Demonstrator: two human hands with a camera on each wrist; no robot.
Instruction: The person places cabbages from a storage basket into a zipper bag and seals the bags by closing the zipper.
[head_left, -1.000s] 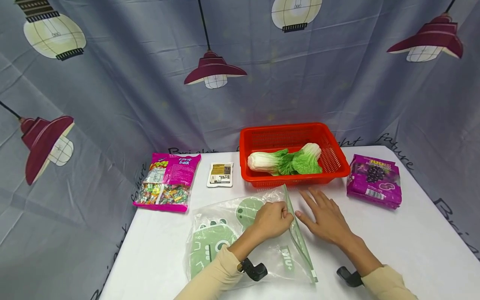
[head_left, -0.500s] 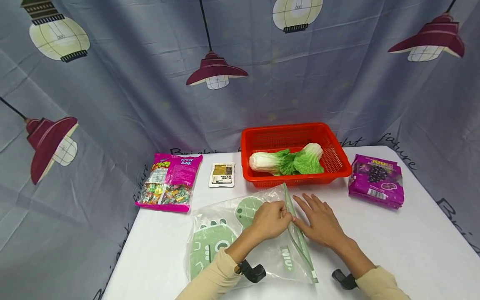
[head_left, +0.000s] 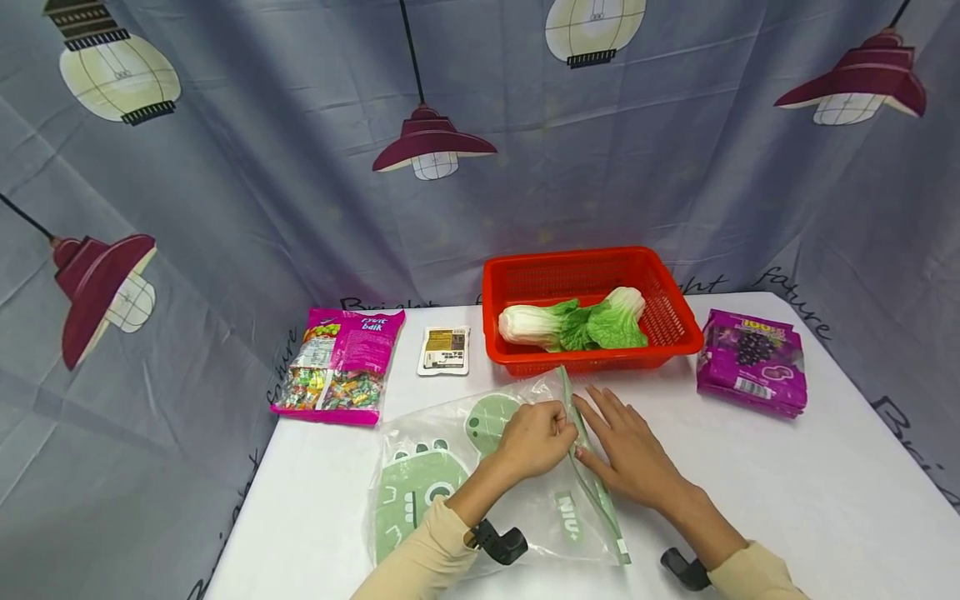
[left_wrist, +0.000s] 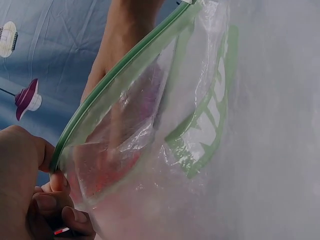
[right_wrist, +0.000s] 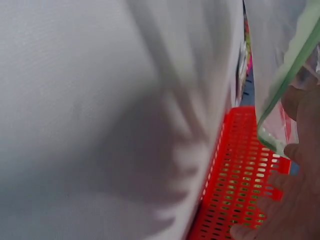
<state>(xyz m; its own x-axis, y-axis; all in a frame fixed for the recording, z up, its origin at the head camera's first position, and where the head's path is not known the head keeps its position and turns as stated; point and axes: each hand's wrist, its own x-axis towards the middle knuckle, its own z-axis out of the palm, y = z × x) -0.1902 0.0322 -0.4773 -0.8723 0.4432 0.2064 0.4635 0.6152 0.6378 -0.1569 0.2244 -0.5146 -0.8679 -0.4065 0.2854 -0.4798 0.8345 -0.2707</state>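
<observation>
A clear zip bag with a green dinosaur print and green zip edge lies on the white table. My left hand, fingers curled, pinches the bag close to the zip edge. In the left wrist view, thumb and fingertips grip the green zip strip, and the mouth gapes away from the back layer. With fingers stretched out, my right hand reaches to the strip from the other side; its thumb tip is right by the left fingers. The right wrist view has that hand beside the bag's green corner.
Behind the bag stands a red plastic basket holding napa cabbage. A pink candy bag and a small flat packet lie at the back left. A purple grape-print pack sits to the right.
My right hand has moved left, from beside the bag up to its zip edge. The left hand keeps its pinch and has shifted slightly left with the bag's edge.
</observation>
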